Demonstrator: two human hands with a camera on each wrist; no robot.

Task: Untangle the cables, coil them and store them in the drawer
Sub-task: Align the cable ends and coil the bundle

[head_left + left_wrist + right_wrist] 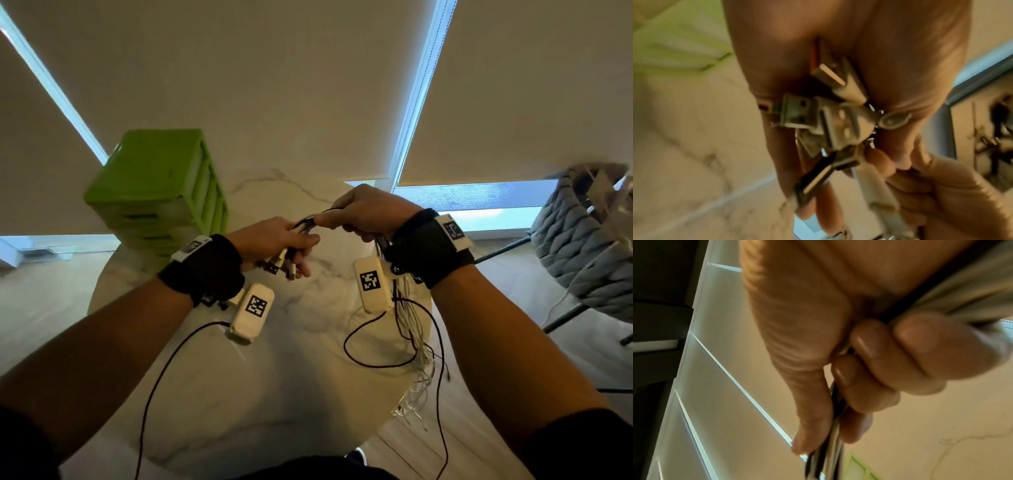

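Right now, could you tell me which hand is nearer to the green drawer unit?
Left. The left hand holds the cables just beside the green drawer unit; the right hand grips them farther away.

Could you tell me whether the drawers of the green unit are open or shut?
Shut, as far as visible: the green drawer unit shows its drawer fronts flush with the frame, none pulled out.

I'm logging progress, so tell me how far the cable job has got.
Early stage. Done: the plug ends are gathered in the left hand. In hand: the right hand grips the cables beside it, while their loose lengths hang tangled off the table edge. Left: nothing looks coiled yet, and the green drawers look shut.
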